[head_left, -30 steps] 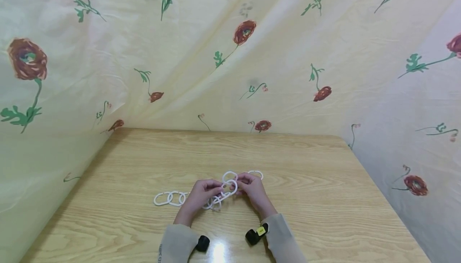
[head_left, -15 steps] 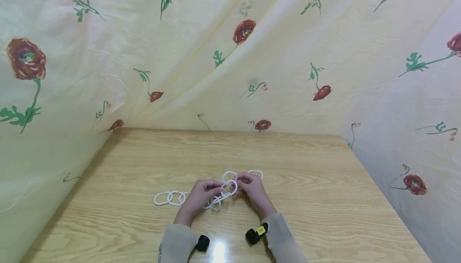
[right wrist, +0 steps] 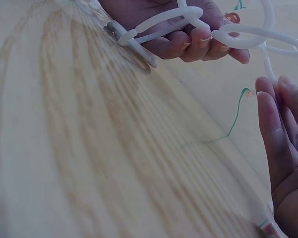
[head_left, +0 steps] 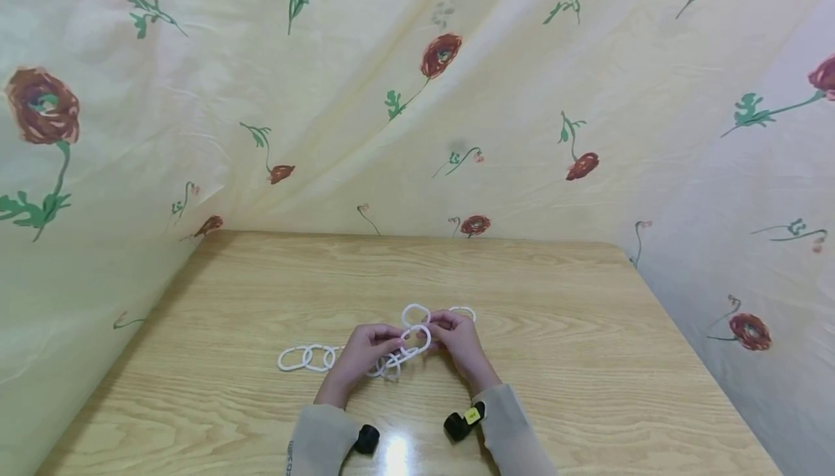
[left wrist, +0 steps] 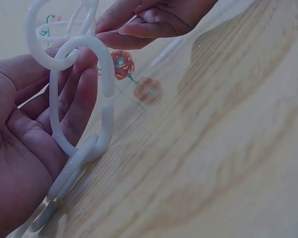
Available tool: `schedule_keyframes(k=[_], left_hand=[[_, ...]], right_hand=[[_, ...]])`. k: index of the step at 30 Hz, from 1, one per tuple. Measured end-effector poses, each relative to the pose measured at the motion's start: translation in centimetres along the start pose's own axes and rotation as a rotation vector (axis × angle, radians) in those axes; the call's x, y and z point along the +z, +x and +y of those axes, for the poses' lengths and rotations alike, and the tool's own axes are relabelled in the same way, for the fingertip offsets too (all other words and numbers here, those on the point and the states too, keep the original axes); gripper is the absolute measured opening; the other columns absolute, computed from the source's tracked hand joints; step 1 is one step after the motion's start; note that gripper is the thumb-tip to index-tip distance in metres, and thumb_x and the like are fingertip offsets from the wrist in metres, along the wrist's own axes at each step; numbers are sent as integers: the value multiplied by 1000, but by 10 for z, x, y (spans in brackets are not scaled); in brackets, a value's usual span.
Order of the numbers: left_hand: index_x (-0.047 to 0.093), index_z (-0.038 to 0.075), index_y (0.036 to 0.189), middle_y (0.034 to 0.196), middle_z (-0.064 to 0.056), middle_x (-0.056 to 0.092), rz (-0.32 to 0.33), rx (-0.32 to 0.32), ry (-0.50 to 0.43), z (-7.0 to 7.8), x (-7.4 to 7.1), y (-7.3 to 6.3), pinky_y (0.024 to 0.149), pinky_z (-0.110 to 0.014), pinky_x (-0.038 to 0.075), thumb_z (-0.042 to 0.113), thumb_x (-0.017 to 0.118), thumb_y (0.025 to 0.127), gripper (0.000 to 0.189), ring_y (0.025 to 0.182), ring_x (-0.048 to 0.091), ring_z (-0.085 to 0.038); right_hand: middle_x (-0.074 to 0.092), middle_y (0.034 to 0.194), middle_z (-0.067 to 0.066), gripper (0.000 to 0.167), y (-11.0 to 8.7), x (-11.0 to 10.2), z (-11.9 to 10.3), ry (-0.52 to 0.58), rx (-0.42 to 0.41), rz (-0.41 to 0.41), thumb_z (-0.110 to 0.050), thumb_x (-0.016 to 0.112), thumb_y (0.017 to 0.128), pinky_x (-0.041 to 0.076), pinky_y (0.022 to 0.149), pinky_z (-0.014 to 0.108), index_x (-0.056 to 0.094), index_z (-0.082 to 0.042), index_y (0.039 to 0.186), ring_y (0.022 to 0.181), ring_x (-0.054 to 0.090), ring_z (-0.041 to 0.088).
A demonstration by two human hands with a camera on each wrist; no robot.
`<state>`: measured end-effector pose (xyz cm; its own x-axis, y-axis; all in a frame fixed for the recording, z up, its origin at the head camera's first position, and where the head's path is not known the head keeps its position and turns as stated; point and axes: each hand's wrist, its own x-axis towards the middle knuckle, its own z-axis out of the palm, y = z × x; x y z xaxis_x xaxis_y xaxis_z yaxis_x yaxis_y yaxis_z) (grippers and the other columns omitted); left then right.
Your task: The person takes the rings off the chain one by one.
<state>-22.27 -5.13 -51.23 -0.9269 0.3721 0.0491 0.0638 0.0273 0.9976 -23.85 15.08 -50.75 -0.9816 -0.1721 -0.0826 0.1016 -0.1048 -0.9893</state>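
Observation:
My left hand (head_left: 365,349) holds a chain of white plastic links over the table, fingers curled behind it in the left wrist view. One hanging link (left wrist: 108,74) has a gap in its side and loops through the links above and below it. To the right, my right hand (head_left: 459,338) pinches an upper link (head_left: 415,306) between thumb and fingers, at its lower edge in the right wrist view. A rounded link (head_left: 429,338) lies between both hands. The chain's tail (head_left: 290,369) stretches leftward on the table, partly hidden behind my left hand.
A separate-looking white link (head_left: 472,311) lies behind my right hand, partly covered by it. The wooden table (head_left: 554,295) ends at a flowered cloth (head_left: 326,99) hanging behind and along both sides. Black wrist cameras (head_left: 367,440) sit at both sleeves.
The upper link in my right fingers has risen slightly. Both hands stay in nearly the same place, and the head view has shifted a little.

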Motion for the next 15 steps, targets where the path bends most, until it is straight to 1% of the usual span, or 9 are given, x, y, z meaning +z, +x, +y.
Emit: schedule_keyframes(k=[4,9,12,15], left_hand=[[62,-17,110,100,-28,69,7,-10,-8,0,-1,-1,73,-15,55,4,63,92,27,76,65,0],[62,-15,111,103,-30,68,10,-23,-15,1,-1,-1,74,-16,56,6,64,91,29,77,65,-1],[62,-15,112,102,-29,68,8,-25,-21,0,-1,0,73,-16,56,7,65,91,30,77,66,-1],[61,-15,112,101,-29,69,5,-26,-31,0,-1,1,72,-17,57,6,65,91,30,76,67,-1]], right_hand=[[73,79,-5,21,1,0,0,3,-13,22,4,62,90,58,61,21,59,16,107,73,70,9],[73,79,-4,22,2,-2,-3,-20,-38,83,3,66,87,59,60,22,61,15,104,73,69,9],[72,78,-5,19,2,-6,-5,-26,-50,122,3,66,87,59,60,22,62,15,102,73,69,8],[71,77,-5,19,2,-12,-6,-26,-48,137,2,64,88,59,61,23,61,15,103,73,69,8]])
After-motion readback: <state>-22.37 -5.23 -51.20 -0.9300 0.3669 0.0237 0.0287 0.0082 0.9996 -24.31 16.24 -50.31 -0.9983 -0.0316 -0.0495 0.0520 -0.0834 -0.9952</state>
